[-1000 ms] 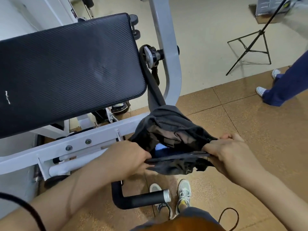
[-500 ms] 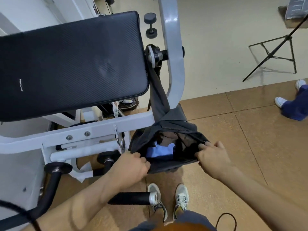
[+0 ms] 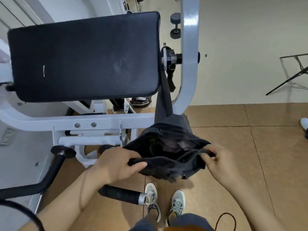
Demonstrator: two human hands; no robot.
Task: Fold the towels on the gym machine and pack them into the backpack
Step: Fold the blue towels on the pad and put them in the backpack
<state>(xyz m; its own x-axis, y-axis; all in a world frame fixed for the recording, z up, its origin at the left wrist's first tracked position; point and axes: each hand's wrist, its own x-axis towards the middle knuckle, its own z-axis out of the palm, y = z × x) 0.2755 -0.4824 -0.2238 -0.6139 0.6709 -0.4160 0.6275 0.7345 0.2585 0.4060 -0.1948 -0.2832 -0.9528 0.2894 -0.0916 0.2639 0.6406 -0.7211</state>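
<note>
L hand (image 3: 115,165) gripped the near rim of the bag (image 3: 166,150); R hand (image 3: 218,164) pinched the rim's right end. The bag hung by its strap (image 3: 162,100) off the machine (image 3: 190,64). Prob. the closing step. Next: find the zip, keep the rim taut. Count: 2 hands, 1 bag, 1 pad (image 3: 83,57), 1 dumbbell (image 3: 175,25), 0 towels in view.

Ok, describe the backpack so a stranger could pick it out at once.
Find the big black pad on the white gym machine. From the threaded knob at its right edge a dark strap drops to the backpack, its mouth gripped by the left hand and right hand. It alone is soft, dark grey fabric.
</note>
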